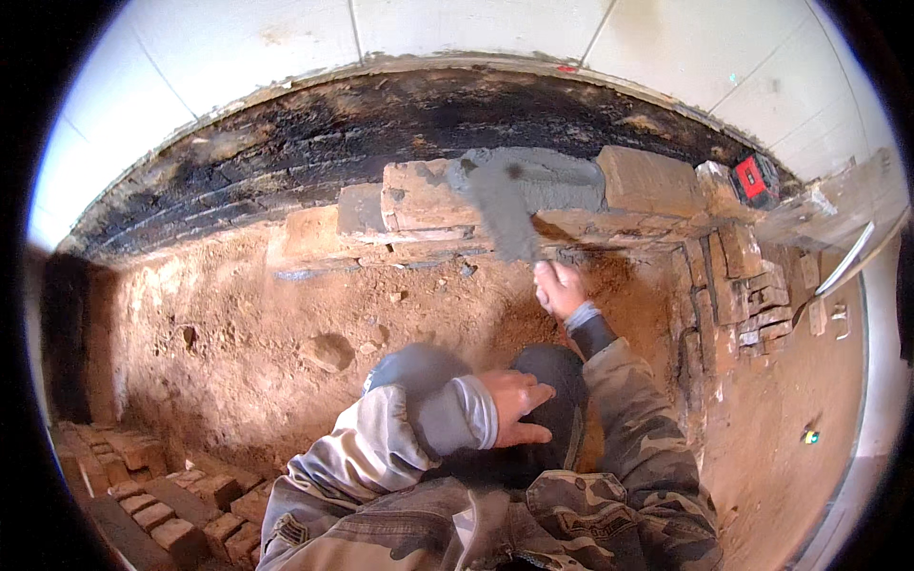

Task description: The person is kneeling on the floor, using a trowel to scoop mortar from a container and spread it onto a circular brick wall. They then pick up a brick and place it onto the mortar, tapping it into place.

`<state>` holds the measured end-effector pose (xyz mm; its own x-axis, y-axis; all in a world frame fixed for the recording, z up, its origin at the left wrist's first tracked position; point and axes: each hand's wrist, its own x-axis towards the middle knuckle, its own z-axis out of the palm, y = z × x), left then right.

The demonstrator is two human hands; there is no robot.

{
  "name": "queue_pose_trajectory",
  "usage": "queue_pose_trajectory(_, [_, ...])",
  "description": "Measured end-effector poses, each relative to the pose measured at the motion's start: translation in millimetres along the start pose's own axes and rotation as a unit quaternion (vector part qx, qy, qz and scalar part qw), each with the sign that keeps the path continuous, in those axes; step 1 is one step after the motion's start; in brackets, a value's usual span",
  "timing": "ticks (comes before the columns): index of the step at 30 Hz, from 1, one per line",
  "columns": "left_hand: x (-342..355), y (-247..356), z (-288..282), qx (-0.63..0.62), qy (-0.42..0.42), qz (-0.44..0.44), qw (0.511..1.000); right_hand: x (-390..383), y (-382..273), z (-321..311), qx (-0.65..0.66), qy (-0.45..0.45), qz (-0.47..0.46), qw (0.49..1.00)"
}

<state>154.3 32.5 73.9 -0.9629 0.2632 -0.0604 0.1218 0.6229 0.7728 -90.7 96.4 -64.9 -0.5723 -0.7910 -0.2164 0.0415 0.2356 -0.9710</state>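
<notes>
My right hand [560, 288] is wrapped round the handle of a trowel. Grey mortar coats the trowel's blade [509, 224], which points away from me at the brick course. There it touches or overlaps a bed of wet mortar [566, 181] spread on top of the course. To the left of that mortar lies a brick [419, 198] with some grey smears, and a larger brick [652, 181] sits at its right end. My left hand [517, 404] lies over my dark-trousered right knee, thumb and fingers apart, holding nothing.
A charred timber beam [314, 176] runs behind the bricks, below white wall panels [476, 27]. A red and black box-shaped device [755, 181] sits at the right end. Stacked bricks stand at right [766, 305] and lower left [176, 538]. A stone [327, 352] lies on the dirt.
</notes>
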Motion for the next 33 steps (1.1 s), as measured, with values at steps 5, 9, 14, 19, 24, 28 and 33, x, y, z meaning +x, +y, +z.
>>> queue_pose_trajectory(5, [13.9, -2.3, 1.9, -0.007, -0.018, 0.001, 1.0, -9.3, -9.3, -32.7, -0.271, -0.021, -0.13, 0.953])
queue_pose_trajectory(9, [14.5, 1.3, 2.9, -0.019, 0.002, 0.009, 1.0, -13.0, -13.2, -69.7, -0.227, 0.058, -0.142, 0.962])
queue_pose_trajectory(14, [23.9, 5.6, -4.0, -0.03, 0.058, 0.045, 0.997, 11.9, 20.7, -102.5, 0.048, 0.124, -0.036, 0.99])
queue_pose_trajectory(19, [-36.8, 21.3, -47.3, -0.006, 0.123, 0.054, 0.991, -27.2, 106.5, -114.9, -0.069, 0.091, 0.037, 0.993])
queue_pose_trajectory(24, [-157.9, 60.4, -70.7, 0.087, 0.153, -0.099, 0.979, -16.1, 149.9, -88.7, -0.122, 0.044, -0.051, 0.99])
queue_pose_trajectory(28, [-177.4, 114.0, -112.6, 0.157, 0.069, -0.289, 0.942, 24.9, 133.7, -110.4, -0.239, 0.11, -0.181, 0.948])
queue_pose_trajectory(33, [-302.4, 229.6, -91.2, 0.26, 0.276, -0.556, 0.739, 15.2, -14.1, 12.5, -0.246, 0.014, -0.329, 0.912])
